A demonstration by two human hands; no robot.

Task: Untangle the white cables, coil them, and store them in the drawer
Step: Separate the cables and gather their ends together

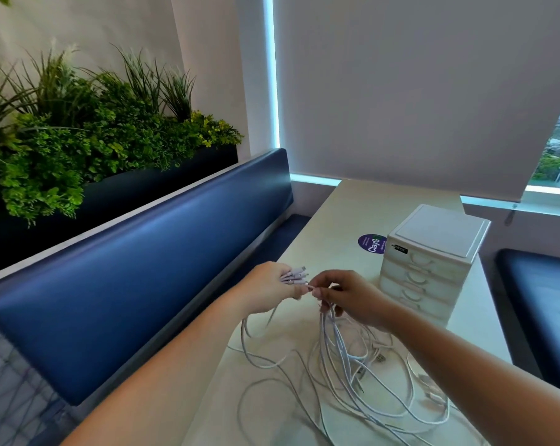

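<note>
Several white cables (pixel 343 375) lie in a loose tangle on the cream table (pixel 336 220), their strands rising to both hands. My left hand (pixel 272 289) grips a bunch of cable plug ends (pixel 296 274) that stick out past its fingers. My right hand (pixel 349 299) pinches one cable end right beside that bunch, with more strands hanging under its fingers. A small white drawer unit (pixel 433 255) with three shut drawers stands on the table just right of my hands.
A round purple sticker (pixel 370 243) is on the table left of the drawer unit. A blue padded bench back (pixel 143 268) runs along the left, with a planter of green plants (pixel 79 123) above it. A dark seat (pixel 542 310) lies at the right.
</note>
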